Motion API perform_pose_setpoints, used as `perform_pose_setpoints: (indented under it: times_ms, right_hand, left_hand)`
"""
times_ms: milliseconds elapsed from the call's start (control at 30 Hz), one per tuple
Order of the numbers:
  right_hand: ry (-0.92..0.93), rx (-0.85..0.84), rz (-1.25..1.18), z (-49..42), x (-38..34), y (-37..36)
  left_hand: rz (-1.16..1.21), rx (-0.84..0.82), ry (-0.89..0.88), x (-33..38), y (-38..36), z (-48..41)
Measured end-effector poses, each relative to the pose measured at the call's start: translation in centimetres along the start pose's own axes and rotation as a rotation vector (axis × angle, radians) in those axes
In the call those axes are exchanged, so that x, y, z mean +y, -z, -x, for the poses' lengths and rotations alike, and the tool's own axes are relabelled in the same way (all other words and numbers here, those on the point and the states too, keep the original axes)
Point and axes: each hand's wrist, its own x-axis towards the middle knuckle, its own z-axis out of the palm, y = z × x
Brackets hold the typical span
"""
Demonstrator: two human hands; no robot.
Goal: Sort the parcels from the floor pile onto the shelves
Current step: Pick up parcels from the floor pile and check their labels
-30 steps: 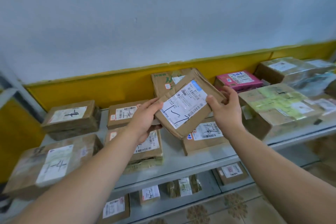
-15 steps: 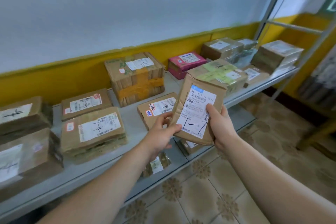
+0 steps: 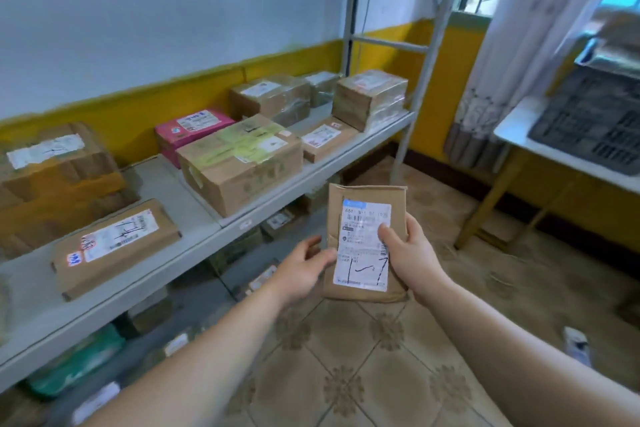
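Observation:
I hold a flat brown cardboard parcel (image 3: 367,215) upright in front of me, its white label with black pen marks facing me. My right hand (image 3: 408,253) grips its right edge, thumb on the label. My left hand (image 3: 301,269) holds the left edge with curled fingers. The parcel hangs over the tiled floor, just off the front of the grey shelf (image 3: 194,239), which carries several labelled brown boxes and a pink box (image 3: 192,128).
A lower shelf (image 3: 207,291) holds more small parcels. A metal upright (image 3: 412,114) ends the rack at the right. A white table (image 3: 554,152) with a dark crate (image 3: 588,118) stands by the curtain. Patterned floor tiles (image 3: 363,374) lie below.
My view has swung right along the shelf toward the room's corner. The parcel, still in both hands, has come down and away from the shelf and now stands upright over the floor.

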Motion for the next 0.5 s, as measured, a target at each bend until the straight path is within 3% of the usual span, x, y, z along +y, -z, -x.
perform_pose_setpoints:
  times_ms: [200, 500]
  right_hand:
    - [-0.108, -0.002, -0.012, -7.2, 3.5, 7.7]
    - [-0.190, -0.108, -0.009, -20.8, 4.3, 5.6]
  left_hand:
    - [0.043, -0.033, 0.109, 1.4, -9.8, -5.2]
    - [0.105, 0.016, 0.184, 1.3, -10.0, -17.1]
